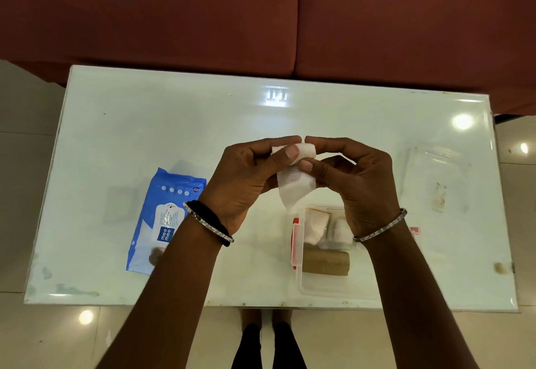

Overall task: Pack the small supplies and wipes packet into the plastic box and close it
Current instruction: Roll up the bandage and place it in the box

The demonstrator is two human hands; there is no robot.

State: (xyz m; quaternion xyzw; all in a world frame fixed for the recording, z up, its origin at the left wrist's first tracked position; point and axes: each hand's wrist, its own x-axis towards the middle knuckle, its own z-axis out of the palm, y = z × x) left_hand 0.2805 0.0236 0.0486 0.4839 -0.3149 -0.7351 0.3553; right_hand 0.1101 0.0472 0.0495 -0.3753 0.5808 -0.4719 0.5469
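Holding a gauze roll [295, 177] in the air over the middle of the table [174, 113], both hands raised, palms toward the camera. Left hand [246, 177]: thumb flat on the rolled top end, forefinger curved over it from behind, so the roll is pinched between them; remaining fingers curled behind the roll, mostly hidden. Right hand [356, 177]: thumb tip presses the gauze just under the rolled end, forefinger arched over the top, its tip nearly meeting the left forefinger; other fingers folded behind. A loose tail of gauze hangs down between the palms. Both wrists bent back, forearms rising from the near edge. A bangle on each wrist, and a dark band on the left one.

Box [322, 290]: clear, open, on the table near the near edge, right of centre, partly under the right forearm. Red clip [295, 244] on its left side. Inside: a brown roll [324, 262], and beyond it white bundles [316, 229] in clear bags.

Wipes packet [162, 218]: blue and white, flat on the table left of the box, well apart from it, the left forearm crossing its near right corner.

Lid [435, 177]: clear, lying flat near the right edge.

Red sofa [261, 6] along the far edge.
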